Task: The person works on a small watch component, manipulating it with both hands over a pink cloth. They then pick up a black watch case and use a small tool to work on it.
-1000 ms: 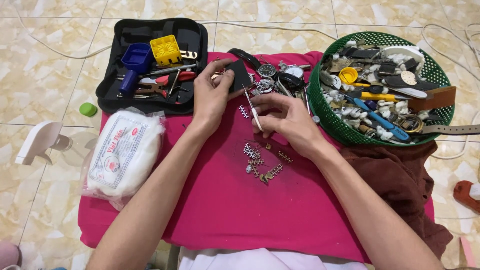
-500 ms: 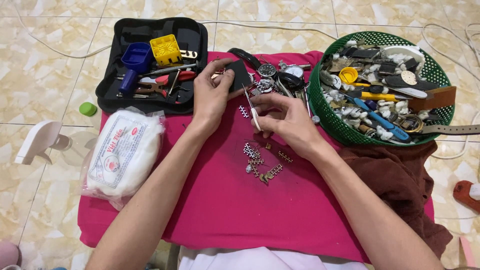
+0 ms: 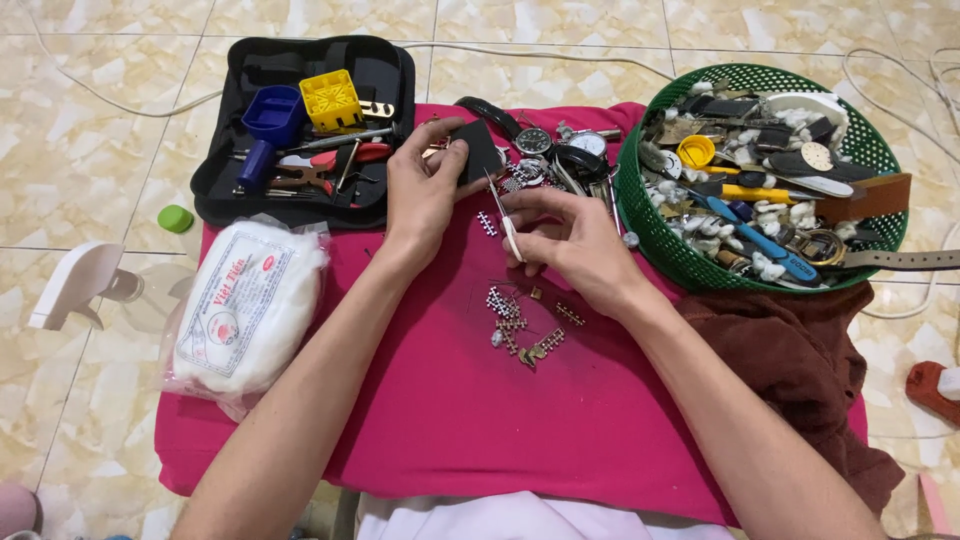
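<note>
My left hand (image 3: 425, 185) grips a small dark block (image 3: 478, 152) with a watch part at the far edge of the pink cloth (image 3: 450, 420). My right hand (image 3: 565, 240) pinches a thin white-handled tool (image 3: 503, 218), its tip pointing up toward the block. Loose metal watch-band links (image 3: 520, 322) lie on the cloth just below my right hand, and one short link piece (image 3: 487, 224) lies between my hands. Several watches (image 3: 560, 155) sit beyond my fingers.
A black tool case (image 3: 300, 130) with a yellow block and blue holder lies at the far left. A green basket (image 3: 650, 230) full of watch parts stands at the right. A white bag (image 3: 245, 305) rests on the cloth's left edge, a brown cloth (image 3: 800, 370) on its right.
</note>
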